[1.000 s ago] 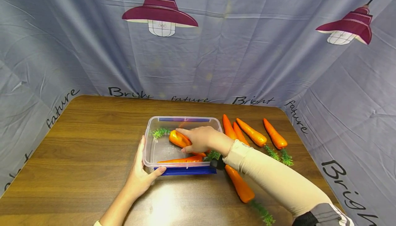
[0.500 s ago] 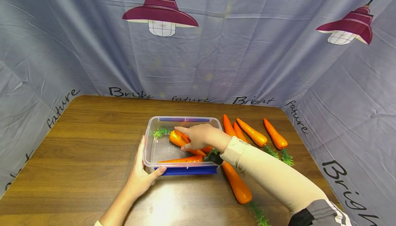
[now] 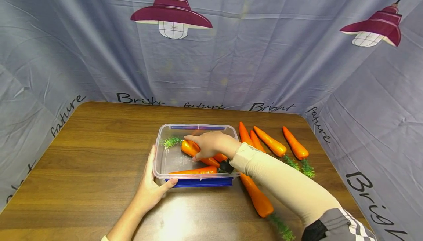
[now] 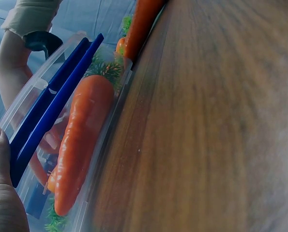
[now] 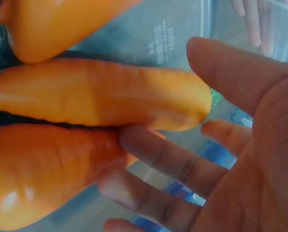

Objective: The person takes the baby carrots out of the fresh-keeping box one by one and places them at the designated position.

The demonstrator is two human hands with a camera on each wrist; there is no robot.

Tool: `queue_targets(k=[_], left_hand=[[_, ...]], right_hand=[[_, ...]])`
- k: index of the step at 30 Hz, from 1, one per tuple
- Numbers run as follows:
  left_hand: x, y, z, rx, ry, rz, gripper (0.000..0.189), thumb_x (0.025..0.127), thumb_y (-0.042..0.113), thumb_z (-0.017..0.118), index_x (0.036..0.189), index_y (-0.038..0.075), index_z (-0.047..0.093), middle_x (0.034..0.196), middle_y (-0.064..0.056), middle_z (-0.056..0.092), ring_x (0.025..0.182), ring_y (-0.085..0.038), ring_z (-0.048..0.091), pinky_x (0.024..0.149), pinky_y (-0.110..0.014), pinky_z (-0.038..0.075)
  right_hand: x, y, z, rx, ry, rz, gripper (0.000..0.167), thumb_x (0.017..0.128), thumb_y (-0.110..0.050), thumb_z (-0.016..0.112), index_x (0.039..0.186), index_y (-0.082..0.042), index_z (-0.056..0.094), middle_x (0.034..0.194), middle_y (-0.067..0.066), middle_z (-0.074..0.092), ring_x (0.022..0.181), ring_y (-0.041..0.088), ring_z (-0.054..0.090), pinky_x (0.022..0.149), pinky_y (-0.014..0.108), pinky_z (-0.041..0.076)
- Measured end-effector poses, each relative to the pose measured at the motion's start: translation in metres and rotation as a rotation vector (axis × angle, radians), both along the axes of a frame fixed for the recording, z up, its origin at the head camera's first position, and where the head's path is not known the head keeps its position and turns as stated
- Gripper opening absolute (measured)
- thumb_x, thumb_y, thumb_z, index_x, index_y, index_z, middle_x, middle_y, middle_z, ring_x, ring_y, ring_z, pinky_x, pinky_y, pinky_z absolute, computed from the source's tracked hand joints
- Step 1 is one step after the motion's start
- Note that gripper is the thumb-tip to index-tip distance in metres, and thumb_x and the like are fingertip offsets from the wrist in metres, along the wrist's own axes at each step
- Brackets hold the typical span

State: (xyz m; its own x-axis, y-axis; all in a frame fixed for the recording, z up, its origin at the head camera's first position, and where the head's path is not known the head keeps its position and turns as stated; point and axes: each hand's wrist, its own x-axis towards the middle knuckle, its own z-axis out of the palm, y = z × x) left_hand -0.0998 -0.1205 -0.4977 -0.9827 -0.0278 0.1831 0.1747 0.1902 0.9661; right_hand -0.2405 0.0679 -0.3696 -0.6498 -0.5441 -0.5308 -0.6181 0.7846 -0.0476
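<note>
A clear plastic food container [image 3: 156, 167] with blue side clips [image 3: 201, 182] stands on the table. My left hand [image 3: 148, 186] grips its front left corner, thumb at the front rim and fingers along the left wall. Inside lie several carrots with green tops: one along the front wall [image 4: 83, 140], one lying diagonally [image 5: 100, 94] and another beside it [image 5: 47, 164]. Over these last two reaches my right hand [image 5: 240, 164], fingers extended and spread. Its fingertips are right at the carrots, and its thumb sits apart near the diagonal carrot's thick end.
More loose carrots lie right of the container: one pointing toward the front [image 3: 259, 200], one at the far right [image 3: 295, 143] and one between [image 3: 270, 141]. The wooden table [image 3: 82, 167] is backed by a grey printed curtain [image 3: 211, 61].
My right hand has shifted slightly left and back from the diagonal carrot, baring more of the carrots inside. The left hand and container have stayed put.
</note>
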Motion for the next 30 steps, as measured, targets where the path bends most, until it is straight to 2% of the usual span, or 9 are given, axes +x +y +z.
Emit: queue_targets(k=[8, 19, 30], left_hand=[[0.0, 0.0, 0.0, -0.004, 0.0, 0.001, 0.119, 0.08, 0.01, 0.083, 0.158, 0.041, -0.001, 0.168, 0.0, 0.005, 0.151, -0.032, 0.016, 0.106, 0.001, 0.015], [-0.001, 0.0, -0.002, -0.02, 0.017, 0.005, 0.12, 0.078, 0.009, 0.083, 0.159, 0.04, -0.001, 0.168, -0.003, 0.005, 0.15, -0.034, 0.017, 0.107, 0.0, 0.015], [-0.001, -0.001, -0.002, -0.032, 0.006, 0.016, 0.12, 0.078, 0.012, 0.084, 0.158, 0.041, -0.001, 0.168, 0.0, 0.005, 0.151, -0.033, 0.017, 0.107, 0.0, 0.014]], right_hand=[[-0.005, -0.003, -0.003, -0.016, -0.02, 0.022, 0.083, 0.09, -0.048, 0.068, 0.158, -0.036, 0.022, 0.16, 0.002, 0.037, 0.142, 0.025, 0.041, 0.112, 0.046, 0.04], [-0.005, -0.001, -0.008, -0.032, -0.019, 0.024, 0.087, 0.088, -0.045, 0.073, 0.158, -0.037, 0.023, 0.161, 0.003, 0.033, 0.143, 0.025, 0.04, 0.113, 0.045, 0.039], [-0.005, -0.003, -0.012, -0.004, -0.079, 0.002, 0.091, 0.09, -0.042, 0.072, 0.159, -0.039, 0.013, 0.155, 0.003, 0.044, 0.131, 0.022, 0.053, 0.107, 0.041, 0.045]])
